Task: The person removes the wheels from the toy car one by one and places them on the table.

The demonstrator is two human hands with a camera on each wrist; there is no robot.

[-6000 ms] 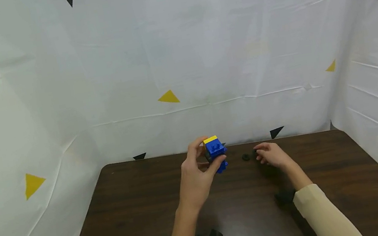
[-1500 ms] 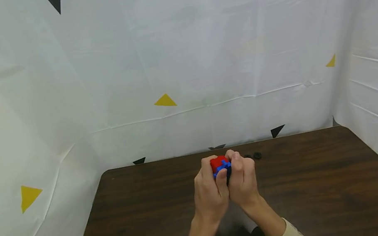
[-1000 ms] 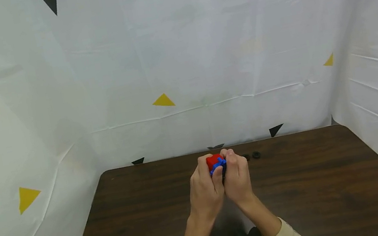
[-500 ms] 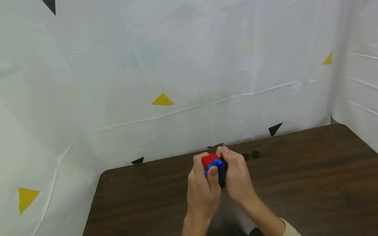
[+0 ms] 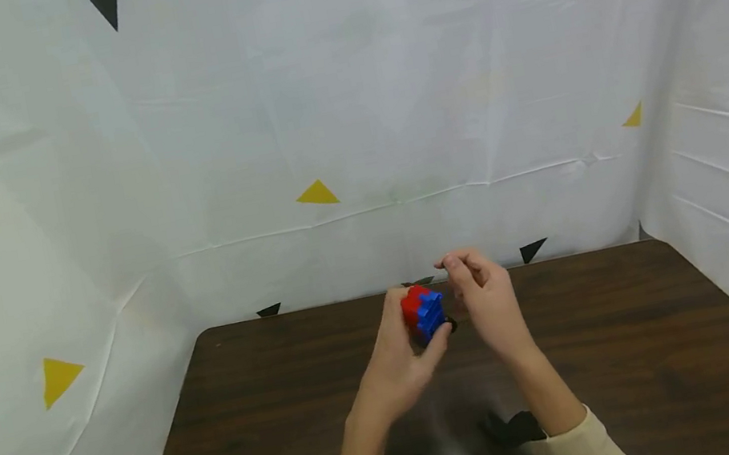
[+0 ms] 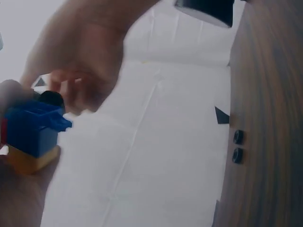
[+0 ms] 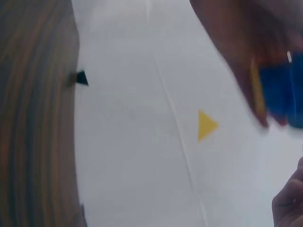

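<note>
A dark brown wood-grain table (image 5: 260, 425) carries the work area. Two small black wheels (image 6: 237, 145) lie directly on its surface near the far edge, just beside each other. White sheeting borders the table on three sides.

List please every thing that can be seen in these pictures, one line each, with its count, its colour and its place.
brick block: one, red, blue and yellow with a small black wheel on its side, held above the table.
loose wheels: two, black, on the table near its far edge, seen in the left wrist view; hidden in the head view.
table: one, dark brown wood, in front of the person.
backdrop sheets: white, behind and on both sides of the table.
triangle marks: several, yellow, black and grey, spread over the sheets.
sleeves: two, cream, at the lower edge.
left hand: one, grips the brick block.
right hand: one, beside the block, fingers curled; whether it pinches something cannot be told.
</note>
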